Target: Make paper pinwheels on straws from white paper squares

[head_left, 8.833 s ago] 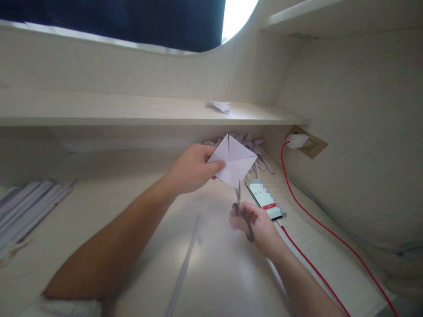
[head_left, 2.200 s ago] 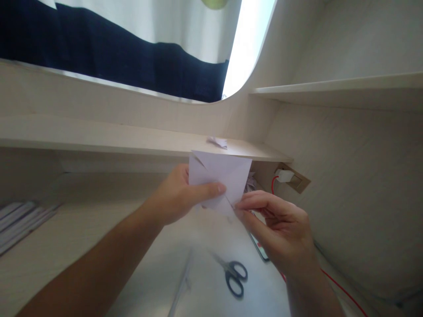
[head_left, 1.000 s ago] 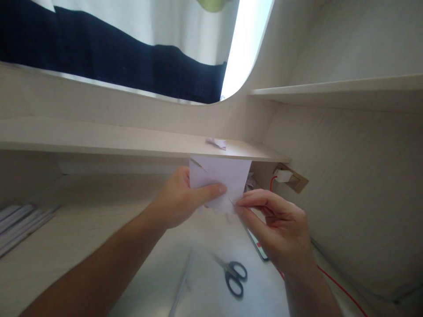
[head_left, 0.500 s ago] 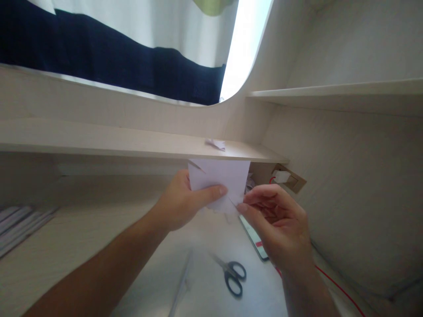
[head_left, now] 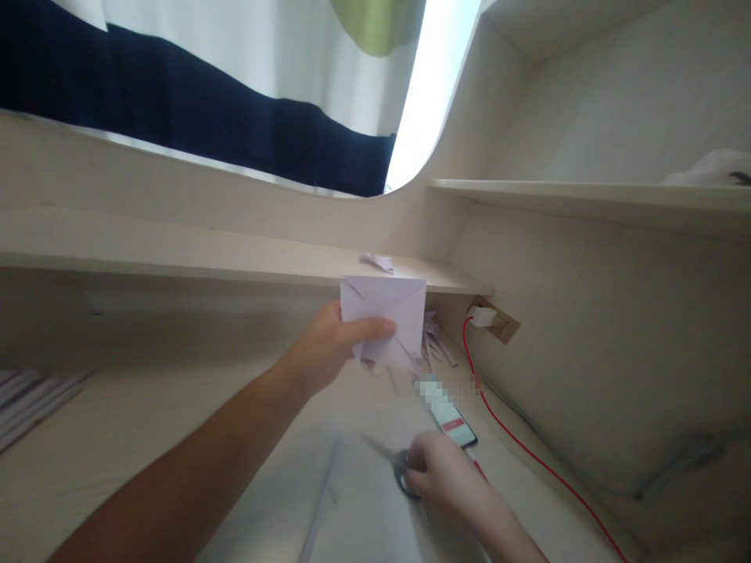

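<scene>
Left hand (head_left: 328, 348) raised, thumb pinching; right hand (head_left: 443, 477) low, fingers curled, knuckles up

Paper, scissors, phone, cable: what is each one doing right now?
Folded paper: held up by the left hand.
Scissors: flat on the desk, right hand on the handles.
Phone: lying flat, screen lit.
Red cable: plugged into the wall charger.

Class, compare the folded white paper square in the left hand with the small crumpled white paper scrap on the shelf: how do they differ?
The folded white paper square is larger than the crumpled white paper scrap. The square is flat with sharp creases; the scrap is rumpled. The left hand holds the square up; the scrap lies untouched on the shelf. Both are white paper.
</scene>
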### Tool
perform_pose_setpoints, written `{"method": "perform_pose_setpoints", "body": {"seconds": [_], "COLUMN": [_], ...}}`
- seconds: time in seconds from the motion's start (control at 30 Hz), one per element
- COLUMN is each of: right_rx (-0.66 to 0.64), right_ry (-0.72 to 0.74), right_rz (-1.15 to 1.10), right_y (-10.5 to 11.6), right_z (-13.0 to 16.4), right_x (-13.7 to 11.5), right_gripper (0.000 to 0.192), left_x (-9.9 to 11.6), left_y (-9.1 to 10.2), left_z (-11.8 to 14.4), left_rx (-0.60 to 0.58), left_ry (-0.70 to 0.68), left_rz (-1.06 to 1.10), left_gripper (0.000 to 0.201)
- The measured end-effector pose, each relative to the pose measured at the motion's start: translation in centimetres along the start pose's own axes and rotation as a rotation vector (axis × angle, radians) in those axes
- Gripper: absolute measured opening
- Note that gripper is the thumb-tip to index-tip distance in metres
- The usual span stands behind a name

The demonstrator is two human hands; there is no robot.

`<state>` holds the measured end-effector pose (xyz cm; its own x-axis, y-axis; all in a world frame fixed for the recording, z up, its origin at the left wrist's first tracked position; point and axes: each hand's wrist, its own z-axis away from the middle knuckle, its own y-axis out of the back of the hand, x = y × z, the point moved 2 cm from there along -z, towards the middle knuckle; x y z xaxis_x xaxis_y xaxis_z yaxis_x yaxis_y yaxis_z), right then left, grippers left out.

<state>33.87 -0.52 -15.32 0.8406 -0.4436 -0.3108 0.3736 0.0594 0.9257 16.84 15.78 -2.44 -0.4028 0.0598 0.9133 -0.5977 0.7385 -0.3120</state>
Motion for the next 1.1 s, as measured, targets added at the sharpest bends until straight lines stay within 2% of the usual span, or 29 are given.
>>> {"method": "perform_pose_setpoints", "body": {"seconds": [0.07, 0.23, 0.47, 0.53, 0.6, 0.67, 0.73, 0.9, 1.1], "right_rx": [0.001, 0.013, -0.044, -0.042, 0.038, 0.191, 0.302, 0.314, 0.347], "right_ry": [-0.009, 0.009, 0.029, 0.043, 0.092, 0.169, 0.207, 0.276, 0.289], "right_rz": [0.003, -0.047, -0.298, -0.43, -0.677, -0.926, -1.014, -0.99, -0.961], "right_y": [-0.5, -0.1, -0.7, -0.5, 0.2, 1.0, 1.6, 1.7, 1.8], "right_z": [-0.2, -1.0, -2.4, -2.4, -2.1, -1.4, -0.4, 1.8, 2.5], "right_x": [0.1, 0.0, 1.9, 2.2, 2.3, 2.0, 1.6, 0.1, 0.1], "right_gripper": [0.014, 0.008, 0.014, 0.016, 0.025, 0.034, 0.035, 0.022, 0.019], "left_x": [0.2, 0.7, 1.3, 1.6, 1.8, 1.8, 1.5, 0.3, -0.8], "left_y": [-0.2, -0.2, -0.1, -0.2, -0.3, -0.4, -0.6, -1.3, -1.8], "left_z": [0.1, 0.3, 0.4, 0.6, 0.8, 0.9, 0.9, 0.6, 0.4], "left_rx": [-0.011, -0.019, -0.024, -0.025, -0.014, 0.0, 0.0, -0.013, -0.031], "left_ry": [0.021, 0.0, -0.058, -0.075, -0.084, -0.084, -0.073, -0.026, 0.003], "left_rz": [0.039, 0.078, 0.087, 0.083, 0.081, 0.083, 0.082, 0.057, 0.017], "left_gripper": [0.034, 0.031, 0.028, 0.029, 0.029, 0.028, 0.025, 0.022, 0.021]}}
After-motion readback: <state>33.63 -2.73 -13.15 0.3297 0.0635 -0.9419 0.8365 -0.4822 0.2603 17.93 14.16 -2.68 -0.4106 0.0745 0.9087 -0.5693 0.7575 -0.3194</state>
